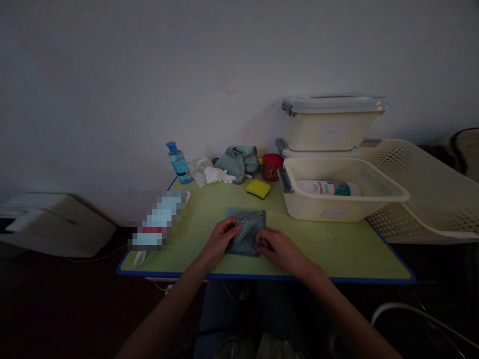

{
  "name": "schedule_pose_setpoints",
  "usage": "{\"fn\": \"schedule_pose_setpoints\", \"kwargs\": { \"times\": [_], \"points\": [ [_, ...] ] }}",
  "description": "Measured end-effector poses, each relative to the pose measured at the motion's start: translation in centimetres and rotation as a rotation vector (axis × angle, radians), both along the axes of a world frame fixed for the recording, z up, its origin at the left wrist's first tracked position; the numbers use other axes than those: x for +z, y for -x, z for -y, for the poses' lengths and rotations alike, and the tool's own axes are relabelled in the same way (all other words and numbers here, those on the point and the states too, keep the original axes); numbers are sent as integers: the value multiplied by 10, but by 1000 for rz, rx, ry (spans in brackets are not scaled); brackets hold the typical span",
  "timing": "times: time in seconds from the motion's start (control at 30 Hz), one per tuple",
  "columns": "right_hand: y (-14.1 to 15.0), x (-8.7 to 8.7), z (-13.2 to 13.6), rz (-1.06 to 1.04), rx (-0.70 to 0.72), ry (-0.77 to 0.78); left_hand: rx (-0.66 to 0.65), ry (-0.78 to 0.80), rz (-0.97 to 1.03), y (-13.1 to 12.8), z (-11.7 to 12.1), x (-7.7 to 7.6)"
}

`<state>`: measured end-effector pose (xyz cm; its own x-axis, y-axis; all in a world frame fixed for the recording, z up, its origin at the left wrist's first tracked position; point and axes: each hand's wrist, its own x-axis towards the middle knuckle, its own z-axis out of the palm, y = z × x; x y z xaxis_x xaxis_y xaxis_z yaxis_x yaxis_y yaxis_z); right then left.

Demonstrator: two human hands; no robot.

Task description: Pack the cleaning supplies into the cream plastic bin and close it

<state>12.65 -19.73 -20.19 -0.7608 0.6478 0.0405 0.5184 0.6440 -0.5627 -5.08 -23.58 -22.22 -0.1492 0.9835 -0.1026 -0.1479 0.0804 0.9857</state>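
Forearms [168, 301] foremost, left hand [220, 238] and right hand [277, 248] pinching the blue-grey cloth [247, 234] (rumpled mid-fold), which could skew if either grip slackens.

Bare forearms [175, 299] and dark blue, denim-like trousers [215, 311]

Surface [204, 214] with a pale green, wood-grained top and a blue edge, bearing at its near middle a grey-blue mesh cloth [246, 232] with dark checked borders. At left lies a pale object [160, 219], its face obscured; along the far side, left to right, stand or lie a blue bottle [180, 164], crumpled white material [217, 175], a bunched cloth [239, 162] and a red-lidded container [272, 169]. A yellow sponge [258, 188] lies just nearer than these, and an open cream bin [322, 208] occupies the far right.
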Motion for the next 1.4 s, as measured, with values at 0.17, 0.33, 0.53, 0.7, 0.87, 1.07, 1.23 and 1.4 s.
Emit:
{"fn": "schedule_pose_setpoints", "kwargs": {
  "times": [0.17,0.33,0.53,0.7,0.87,1.07,1.23,1.4],
  "points": [
    [0,-3,0,-54,50,-9,-9,-4,-45,0,2,2],
    [0,-5,0,-34,73,23,-62,-8,-164,0,4,1],
    [-1,-5,0,-51,91,31,-171,-89,-352,-4,6,-2],
    [-1,-9,1,-123,-11,34,-250,-223,-554,-7,10,-3],
    [-5,-12,0,-189,-118,37,-333,-308,-734,-10,14,4],
    [-16,-10,-4,-233,6,72,-405,-371,-779,-11,17,9],
    [-19,-10,-6,-217,-35,119,-351,-332,-808,-15,14,3],
    [-17,-12,-7,-198,-102,165,-297,-251,-911,-22,12,3]
  ]
}}
